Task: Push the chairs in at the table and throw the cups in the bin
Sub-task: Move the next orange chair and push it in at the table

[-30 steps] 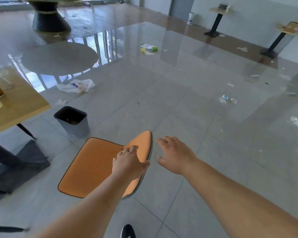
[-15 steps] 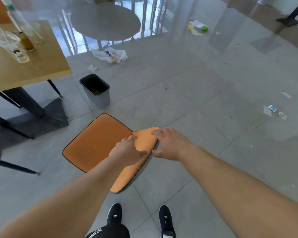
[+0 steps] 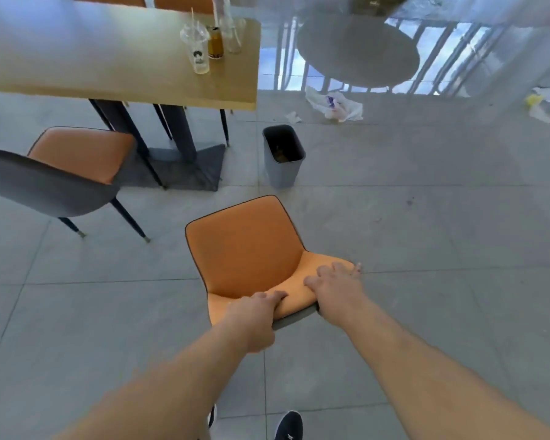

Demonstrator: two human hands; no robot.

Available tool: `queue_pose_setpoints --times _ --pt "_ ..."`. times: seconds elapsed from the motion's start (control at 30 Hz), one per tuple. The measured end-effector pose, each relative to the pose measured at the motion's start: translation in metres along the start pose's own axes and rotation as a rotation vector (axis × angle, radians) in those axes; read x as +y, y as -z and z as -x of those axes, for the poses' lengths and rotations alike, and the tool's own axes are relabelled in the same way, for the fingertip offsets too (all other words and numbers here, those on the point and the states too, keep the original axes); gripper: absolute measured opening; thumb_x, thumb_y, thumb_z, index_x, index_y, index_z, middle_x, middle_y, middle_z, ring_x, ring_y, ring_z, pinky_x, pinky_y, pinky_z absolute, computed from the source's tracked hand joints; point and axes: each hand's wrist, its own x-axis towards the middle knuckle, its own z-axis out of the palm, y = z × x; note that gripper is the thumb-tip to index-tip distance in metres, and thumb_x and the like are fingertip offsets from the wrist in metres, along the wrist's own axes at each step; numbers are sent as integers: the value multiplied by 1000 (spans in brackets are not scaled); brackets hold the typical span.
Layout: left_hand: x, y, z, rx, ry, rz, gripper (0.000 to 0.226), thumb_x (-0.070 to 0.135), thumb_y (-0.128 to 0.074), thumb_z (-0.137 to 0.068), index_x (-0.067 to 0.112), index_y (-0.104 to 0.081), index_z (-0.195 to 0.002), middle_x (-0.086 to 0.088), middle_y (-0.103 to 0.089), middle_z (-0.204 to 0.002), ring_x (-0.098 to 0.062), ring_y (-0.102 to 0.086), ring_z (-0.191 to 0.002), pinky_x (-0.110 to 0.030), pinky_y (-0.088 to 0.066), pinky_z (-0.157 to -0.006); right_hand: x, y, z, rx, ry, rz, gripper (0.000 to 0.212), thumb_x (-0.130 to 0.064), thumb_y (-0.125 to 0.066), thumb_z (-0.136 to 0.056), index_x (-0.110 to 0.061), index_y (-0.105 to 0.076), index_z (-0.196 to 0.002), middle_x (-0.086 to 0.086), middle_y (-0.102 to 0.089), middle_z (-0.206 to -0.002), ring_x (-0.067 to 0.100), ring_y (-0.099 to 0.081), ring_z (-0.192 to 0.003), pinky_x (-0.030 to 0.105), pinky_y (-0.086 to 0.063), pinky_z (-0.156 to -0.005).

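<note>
An orange chair stands in front of me, away from the wooden table. My left hand grips the top edge of its backrest on the left. My right hand lies over the backrest's right end, fingers curled on it. A clear plastic cup with a straw stands near the table's right end, beside a can and a clear glass. A grey bin stands open on the floor just right of the table's base.
A second orange chair with a grey back stands at the left, half under the table. Crumpled paper and wrappers lie on the floor behind the bin. A round table's reflection shows in the glossy floor. My shoes are at the bottom.
My view has swung left toward the table. The chair has turned to face the table, and my right hand has come down onto its backrest beside my left.
</note>
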Motion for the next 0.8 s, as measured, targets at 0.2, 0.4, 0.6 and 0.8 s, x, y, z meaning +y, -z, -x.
queue_pose_setpoints --times 0.2,0.4,0.6,0.8 --pt "-44 27 -6 141 -2 80 82 8 -51 -91 52 -27 -155 4 -52 -143 -27 -55 -121 -45 -55 -95 -22 30 -41 8 8 -3 39 -27 -61 -92 -39 -52 -128 -2 -53 -125 31 -44 -123 81 -24 -104" --pt "-139 96 -22 260 101 16 65 16 -51 -93 53 -41 -145 9 -59 -134 -25 -56 -117 -53 -48 -98 -97 80 -109 78 -45 -93 37 -29 -62 -90 -42 -54 -124 -4 -56 -119 29 -47 -118 77 -27 -105" --pt "-228 167 -50 277 192 36 52 18 -52 -92 50 -50 -132 11 -60 -123 -24 -52 -121 -73 -23 -115 -158 143 -177 50 -91 -163 33 -18 -57 -93 -38 -54 -119 0 -53 -116 31 -47 -118 81 -26 -103" --pt "-286 241 -84 273 189 -23 45 22 -51 -92 51 -52 -128 9 -60 -114 -26 -55 -109 -48 -40 -87 -193 199 -243 38 -106 -178 28 -14 -55 -96 -34 -52 -115 2 -47 -107 34 -45 -117 83 -25 -102"
